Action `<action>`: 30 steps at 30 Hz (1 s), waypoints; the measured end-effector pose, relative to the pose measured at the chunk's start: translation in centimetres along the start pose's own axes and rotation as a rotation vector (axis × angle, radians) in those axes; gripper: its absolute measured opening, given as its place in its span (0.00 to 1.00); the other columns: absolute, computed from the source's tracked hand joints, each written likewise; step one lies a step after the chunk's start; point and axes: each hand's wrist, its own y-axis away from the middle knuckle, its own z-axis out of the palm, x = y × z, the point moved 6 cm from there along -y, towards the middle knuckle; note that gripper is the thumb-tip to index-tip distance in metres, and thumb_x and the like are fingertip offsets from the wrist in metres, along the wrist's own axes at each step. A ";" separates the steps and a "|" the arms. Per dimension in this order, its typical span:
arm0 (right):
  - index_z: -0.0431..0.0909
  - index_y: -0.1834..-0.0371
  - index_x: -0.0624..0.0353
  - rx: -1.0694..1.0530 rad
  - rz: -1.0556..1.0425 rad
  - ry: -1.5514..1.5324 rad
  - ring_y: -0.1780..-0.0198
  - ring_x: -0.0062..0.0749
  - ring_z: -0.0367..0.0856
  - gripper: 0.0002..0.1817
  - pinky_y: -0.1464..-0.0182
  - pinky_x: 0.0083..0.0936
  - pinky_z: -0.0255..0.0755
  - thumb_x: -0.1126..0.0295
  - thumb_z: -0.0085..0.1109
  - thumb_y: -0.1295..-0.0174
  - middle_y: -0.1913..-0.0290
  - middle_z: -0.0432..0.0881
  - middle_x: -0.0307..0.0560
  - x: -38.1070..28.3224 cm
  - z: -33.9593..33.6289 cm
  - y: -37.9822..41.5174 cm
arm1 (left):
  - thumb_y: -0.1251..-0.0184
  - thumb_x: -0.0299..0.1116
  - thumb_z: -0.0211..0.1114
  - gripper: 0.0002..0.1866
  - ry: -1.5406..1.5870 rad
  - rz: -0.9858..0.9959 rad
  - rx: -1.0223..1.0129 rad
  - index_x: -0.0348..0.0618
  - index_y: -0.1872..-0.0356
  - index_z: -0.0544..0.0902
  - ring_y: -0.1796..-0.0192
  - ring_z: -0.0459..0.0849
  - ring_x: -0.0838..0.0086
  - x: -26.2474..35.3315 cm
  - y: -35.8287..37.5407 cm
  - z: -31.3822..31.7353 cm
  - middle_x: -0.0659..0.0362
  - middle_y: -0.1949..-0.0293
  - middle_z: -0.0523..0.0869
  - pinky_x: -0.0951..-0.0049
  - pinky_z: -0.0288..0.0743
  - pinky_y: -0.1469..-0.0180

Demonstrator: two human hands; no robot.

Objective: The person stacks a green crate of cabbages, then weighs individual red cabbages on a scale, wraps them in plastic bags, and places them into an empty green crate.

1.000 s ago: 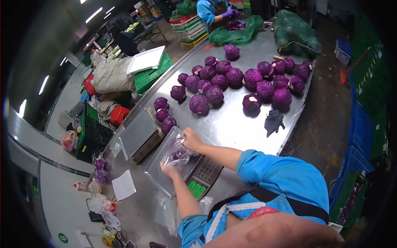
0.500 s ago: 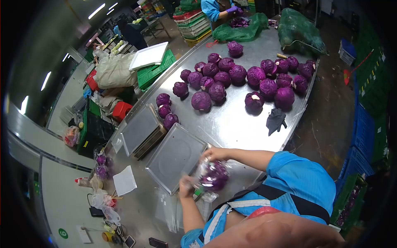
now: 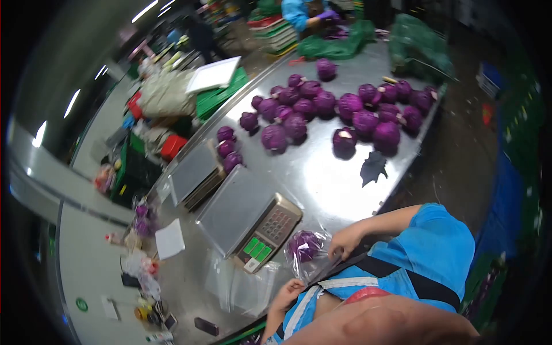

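A red cabbage (image 3: pixel 305 245) sits in a clear plastic bag (image 3: pixel 299 268), low over or on the table beside the scale. My right hand (image 3: pixel 347 239) is closed on the bag's edge at the right of the cabbage. Closer to my body, my left hand (image 3: pixel 289 292) pinches the lower edge of the bag. Just left of the cabbage stands a scale (image 3: pixel 230 210) with a bare flat pan, a keypad and green displays. More clear bags (image 3: pixel 244 290) lie flat on the table near my left hand.
Many red cabbages (image 3: pixel 273 138) spread over the metal table (image 3: pixel 328 184). A second scale (image 3: pixel 198 169) stands behind the first. A dark glove (image 3: pixel 374 168), a white sheet (image 3: pixel 169 239) and a phone (image 3: pixel 206 326) lie about. Across the table, a co-worker's gloved hand (image 3: pixel 329 15) is near green netting.
The bagged cabbage has come off the front of the scale toward my body, uncovering the keypad and displays. Both hands have moved down, and the right also moved rightward.
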 end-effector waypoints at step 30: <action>0.40 0.31 0.46 0.956 0.972 0.817 0.48 0.43 0.74 0.48 0.51 0.38 0.69 0.69 0.60 0.54 0.48 0.74 0.53 -16.2 -32.5 2.3 | 0.34 0.36 0.47 0.18 -0.335 0.122 0.149 0.34 0.51 0.73 0.68 0.76 0.80 -11.2 4.1 9.5 0.54 0.63 0.84 0.82 0.70 0.63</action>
